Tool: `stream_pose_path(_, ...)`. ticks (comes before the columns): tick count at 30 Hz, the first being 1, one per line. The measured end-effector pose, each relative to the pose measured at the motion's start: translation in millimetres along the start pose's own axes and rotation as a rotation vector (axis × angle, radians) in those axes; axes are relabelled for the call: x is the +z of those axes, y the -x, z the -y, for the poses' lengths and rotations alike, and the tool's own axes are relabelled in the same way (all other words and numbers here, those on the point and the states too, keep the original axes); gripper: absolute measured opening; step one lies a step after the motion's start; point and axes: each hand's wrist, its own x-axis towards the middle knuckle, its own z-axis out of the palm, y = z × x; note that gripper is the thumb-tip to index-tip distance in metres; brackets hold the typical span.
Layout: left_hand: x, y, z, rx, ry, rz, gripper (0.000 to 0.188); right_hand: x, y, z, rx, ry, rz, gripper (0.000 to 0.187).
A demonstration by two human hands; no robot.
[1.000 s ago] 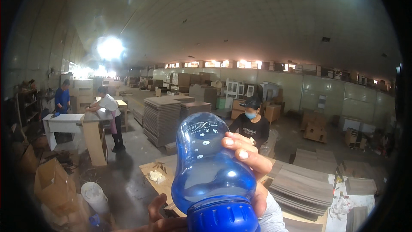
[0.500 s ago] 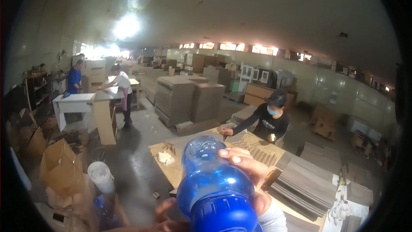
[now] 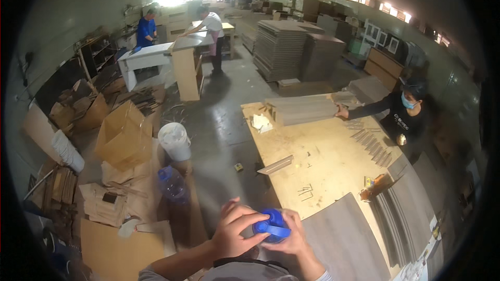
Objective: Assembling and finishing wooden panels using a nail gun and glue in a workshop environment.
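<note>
A wooden worktable (image 3: 323, 158) spreads beyond my right hand (image 3: 295, 235), a white bucket (image 3: 177, 150) beyond my left hand (image 3: 233, 232). Between my hands sits the blue bottle (image 3: 274, 217), the right curled around it, the left pinching its lid (image 3: 278, 230).

Blue bottle cap (image 3: 272, 217), white bucket (image 3: 177, 152), tan tabletop (image 3: 333, 164)

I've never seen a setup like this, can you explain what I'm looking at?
There's no machine here: a person works bare-handed, seen from a wide fisheye camera worn on the head, so straight edges bend. The left hand grips the top of a blue-capped plastic bottle, and the right hand wraps around its side. Ahead to the right, a pale wooden worktable holds flat grey-brown boards and short thin brown strips. Across it is a co-worker in a black top.
</note>
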Motion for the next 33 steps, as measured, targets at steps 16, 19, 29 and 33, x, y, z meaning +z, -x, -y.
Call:
stream_pose_path(16,44.4,63.6,31.1,-0.509,0.298,0.256,0.035,19.4,76.8,9.2,0.516,-0.061,0.248,0.104)
stream_pose_path(19,40.6,59.0,29.9,-0.504,0.39,0.352,0.031,23.0,83.5,3.2,0.539,-0.013,0.307,0.106)
stream_pose_path(29,51.1,60.2,30.3,-0.437,0.37,0.377,0.037,26.1,92.3,0.2,0.489,-0.069,0.232,0.12)
stream_pose_path(33,48.0,53.5,27.5,-0.541,0.552,0.407,0.033,23.1,93.6,-1.4,0.481,-0.083,0.228,0.126)
